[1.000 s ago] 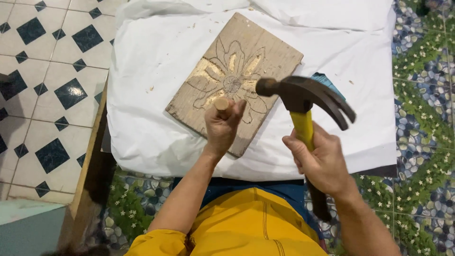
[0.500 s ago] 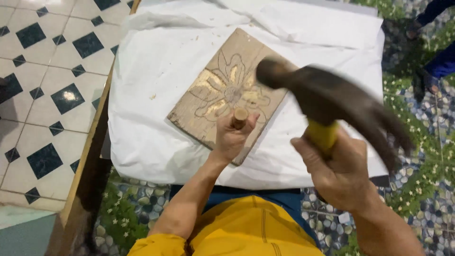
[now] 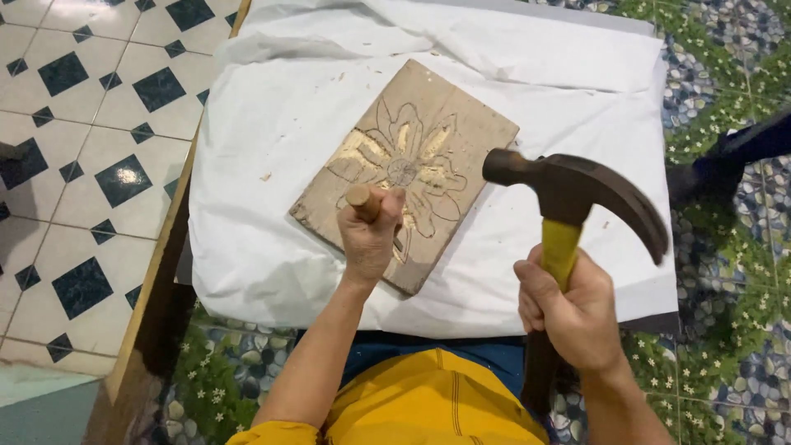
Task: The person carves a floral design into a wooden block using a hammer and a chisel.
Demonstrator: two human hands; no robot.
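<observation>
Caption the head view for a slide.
Left hand holds a chisel on a carved board; right hand raises a hammer.

Both forearms are bare from the elbow down, and neither the left hand (image 3: 369,239) nor the right hand (image 3: 577,317) wears a glove, ring or watch. A bright yellow garment with thin darker stitched seams covers the lap, and a fold of the same yellow shows at the left elbow. Just above the yellow cloth a band of blue fabric crosses the waist.
</observation>
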